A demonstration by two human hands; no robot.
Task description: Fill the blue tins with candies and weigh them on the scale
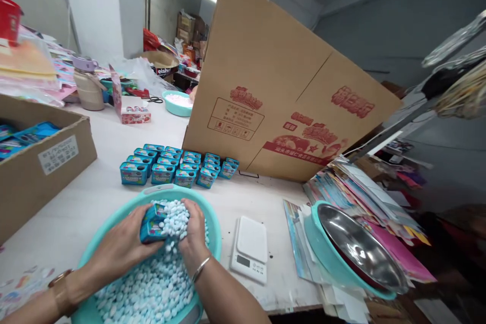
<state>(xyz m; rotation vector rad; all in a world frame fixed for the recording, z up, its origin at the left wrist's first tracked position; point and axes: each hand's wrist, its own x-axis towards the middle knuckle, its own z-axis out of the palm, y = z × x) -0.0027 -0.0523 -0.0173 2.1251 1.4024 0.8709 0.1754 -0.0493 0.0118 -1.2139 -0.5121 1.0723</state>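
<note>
A teal basin [212, 235] at the table's near edge is full of small pale blue and white tablets [152, 288]. My left hand [121, 245] is closed round a small blue tin box [152, 223], held tilted over the basin. My right hand [193, 230] is cupped, pressing a heap of tablets against the box's open side. Behind the basin stand several rows of the same blue tin boxes [174, 164].
A white digital scale [250, 248] lies right of the basin. A steel bowl in a teal basin [353, 253] rests on printed sheets. A big tilted cardboard carton [281, 86] stands behind; an open carton [38, 162] sits left. A cup and another basin are farther back.
</note>
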